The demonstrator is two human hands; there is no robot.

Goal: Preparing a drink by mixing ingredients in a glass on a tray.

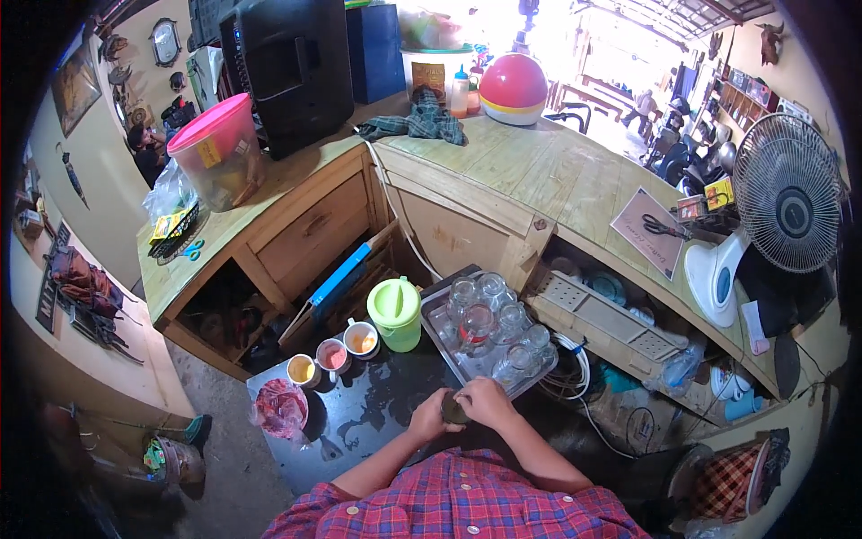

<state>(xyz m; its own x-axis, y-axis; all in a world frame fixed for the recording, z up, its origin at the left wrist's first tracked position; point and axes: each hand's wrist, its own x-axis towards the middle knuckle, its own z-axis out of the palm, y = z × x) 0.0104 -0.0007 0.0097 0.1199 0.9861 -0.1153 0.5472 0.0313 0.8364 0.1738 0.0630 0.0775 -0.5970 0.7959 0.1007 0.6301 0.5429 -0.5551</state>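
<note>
Fingers (473, 395) clasp a vessel (455, 410), lettered sheet (643, 237) beyond.

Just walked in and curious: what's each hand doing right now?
Left hand: closed around a small dark object, kind unclear.
Right hand: fingers curled at the same object; whether they grip it cannot be told.

At the bottom, the shirt (449, 499) is checked in red and blue; near centre, the pitcher (398, 316) is coloured light green.

2 hands (488, 403) | 3 mugs (333, 359) | 1 pitcher (396, 314) | 1 tray (440, 321)
</note>
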